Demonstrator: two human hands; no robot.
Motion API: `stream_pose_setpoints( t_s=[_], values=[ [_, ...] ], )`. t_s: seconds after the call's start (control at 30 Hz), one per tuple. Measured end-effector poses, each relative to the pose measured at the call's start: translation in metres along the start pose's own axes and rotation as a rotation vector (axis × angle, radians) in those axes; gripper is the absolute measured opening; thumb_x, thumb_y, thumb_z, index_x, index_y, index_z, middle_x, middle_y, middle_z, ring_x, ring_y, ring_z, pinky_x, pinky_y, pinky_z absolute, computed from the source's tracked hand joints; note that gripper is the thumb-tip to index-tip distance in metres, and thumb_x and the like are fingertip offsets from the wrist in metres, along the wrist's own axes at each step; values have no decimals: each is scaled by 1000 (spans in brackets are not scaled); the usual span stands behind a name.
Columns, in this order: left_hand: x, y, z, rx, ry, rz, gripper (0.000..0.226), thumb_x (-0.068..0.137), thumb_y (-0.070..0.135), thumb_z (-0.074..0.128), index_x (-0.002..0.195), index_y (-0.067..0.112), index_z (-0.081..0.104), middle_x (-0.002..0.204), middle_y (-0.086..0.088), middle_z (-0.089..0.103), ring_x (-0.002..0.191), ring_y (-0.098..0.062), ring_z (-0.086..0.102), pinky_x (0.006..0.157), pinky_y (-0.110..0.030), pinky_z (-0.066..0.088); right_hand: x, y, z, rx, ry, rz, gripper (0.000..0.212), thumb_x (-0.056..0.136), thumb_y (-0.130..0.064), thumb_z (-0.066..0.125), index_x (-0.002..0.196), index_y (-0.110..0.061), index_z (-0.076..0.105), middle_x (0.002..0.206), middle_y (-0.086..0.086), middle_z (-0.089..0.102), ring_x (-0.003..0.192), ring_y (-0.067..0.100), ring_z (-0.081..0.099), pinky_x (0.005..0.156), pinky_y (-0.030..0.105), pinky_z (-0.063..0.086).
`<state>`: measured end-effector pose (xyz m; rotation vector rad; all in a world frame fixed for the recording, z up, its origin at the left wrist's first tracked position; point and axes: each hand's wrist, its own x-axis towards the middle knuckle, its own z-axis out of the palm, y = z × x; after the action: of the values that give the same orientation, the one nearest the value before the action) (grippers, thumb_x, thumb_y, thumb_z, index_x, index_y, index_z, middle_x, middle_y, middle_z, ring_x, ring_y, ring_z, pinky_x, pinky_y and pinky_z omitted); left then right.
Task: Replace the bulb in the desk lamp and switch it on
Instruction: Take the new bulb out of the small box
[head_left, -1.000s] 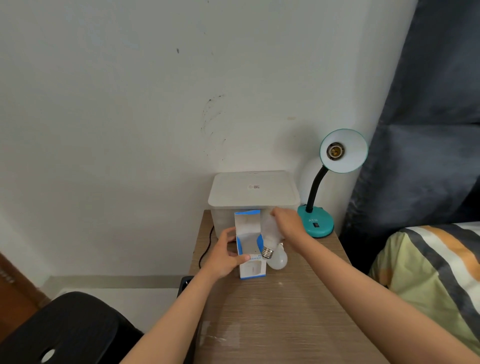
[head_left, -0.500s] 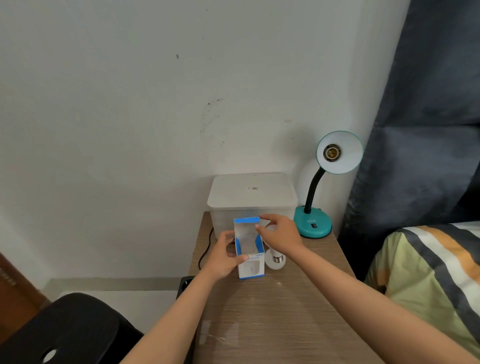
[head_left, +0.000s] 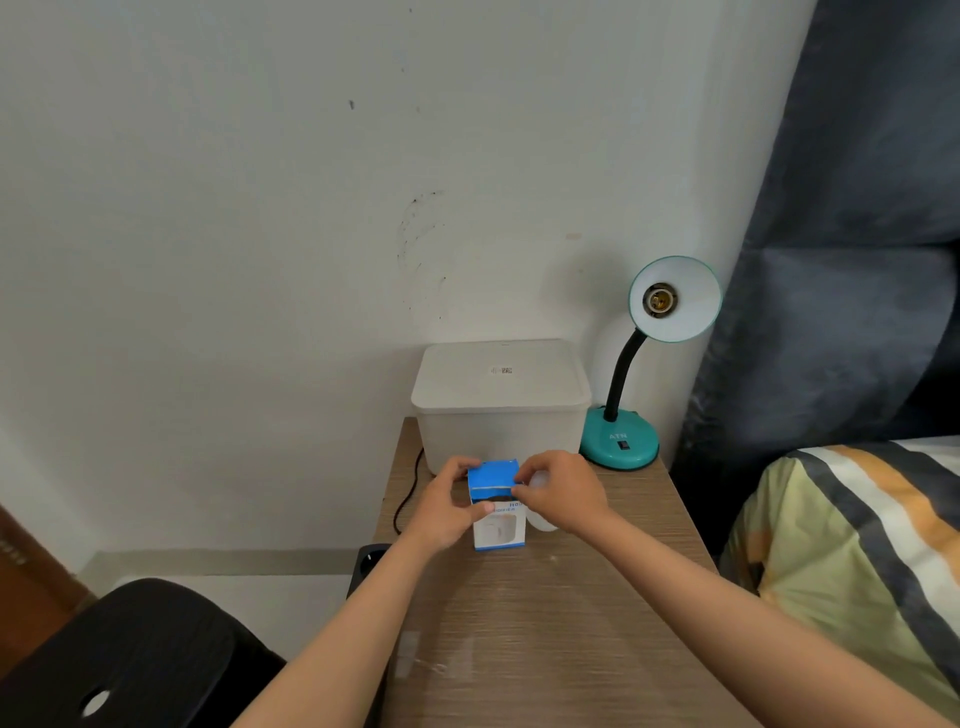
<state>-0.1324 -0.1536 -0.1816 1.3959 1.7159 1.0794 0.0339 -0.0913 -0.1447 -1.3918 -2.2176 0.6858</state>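
A teal desk lamp (head_left: 621, 441) stands at the table's back right, its shade (head_left: 675, 299) facing me with a bare socket (head_left: 660, 300). A white and blue bulb box (head_left: 497, 519) stands upright mid-table with its blue top flap folded down. My left hand (head_left: 447, 509) grips the box's left side. My right hand (head_left: 563, 493) pinches the flap's right edge with its fingertips. A white bulb (head_left: 543, 521) lies on the table just right of the box, mostly hidden under my right hand.
A lidded translucent plastic bin (head_left: 501, 400) sits against the wall behind the box. A black cable (head_left: 408, 493) drops off the wooden table's (head_left: 545, 623) left edge. A black stool (head_left: 130, 660) is lower left, a striped bed (head_left: 857, 545) and dark curtain (head_left: 857, 234) right.
My right hand put a bulb down into the open box, then pressed the blue flap down over it. My left hand kept hold of the box.
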Motion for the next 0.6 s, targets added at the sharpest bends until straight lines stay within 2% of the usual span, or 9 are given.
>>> stream_pose_setpoints(
  t_s=[0.1, 0.17, 0.3, 0.47, 0.5, 0.6],
  values=[
    [1, -1, 2, -8, 4, 6, 40, 79, 8, 71, 113, 20, 53, 129, -5, 50, 100, -6, 56, 65, -7, 49, -1, -1, 4, -71, -38, 17, 13, 75, -29, 66, 85, -25, 73, 99, -7, 71, 90, 10, 62, 70, 27, 51],
    [2, -2, 2, -9, 7, 3, 38, 80, 7, 70, 114, 16, 55, 130, -6, 49, 95, -4, 56, 63, -6, 49, -3, -1, 5, -95, -53, 12, 15, 77, -29, 64, 87, -23, 73, 98, -6, 71, 89, 10, 63, 67, 25, 47],
    [2, -6, 3, -38, 8, -16, 38, 81, 9, 70, 116, 18, 57, 132, -7, 50, 105, -17, 59, 65, -10, 52, -3, -1, 5, -130, -66, 11, 18, 79, -31, 61, 91, -22, 72, 97, -6, 72, 88, 12, 64, 68, 26, 49],
    [0, -7, 3, -13, 22, -32, 47, 81, 17, 71, 126, 17, 55, 137, -7, 51, 119, -20, 54, 87, -26, 53, -5, -1, 5, -133, -94, 12, 21, 80, -31, 59, 94, -22, 71, 98, -5, 72, 88, 12, 64, 73, 29, 54],
    [-1, -6, 3, -11, 25, -33, 48, 81, 17, 71, 126, 18, 55, 137, -7, 51, 119, -21, 55, 87, -25, 53, -5, -2, 4, -128, -96, 11, 21, 80, -32, 60, 94, -21, 71, 98, -6, 71, 88, 12, 64, 73, 28, 53],
    [-4, -1, 4, 34, 32, -25, 47, 82, 18, 69, 127, 20, 54, 134, -5, 53, 112, -17, 59, 72, -15, 54, -7, -2, 5, -92, -115, 34, 22, 79, -37, 61, 92, -20, 68, 95, -5, 70, 85, 11, 62, 71, 27, 51]
  ],
)
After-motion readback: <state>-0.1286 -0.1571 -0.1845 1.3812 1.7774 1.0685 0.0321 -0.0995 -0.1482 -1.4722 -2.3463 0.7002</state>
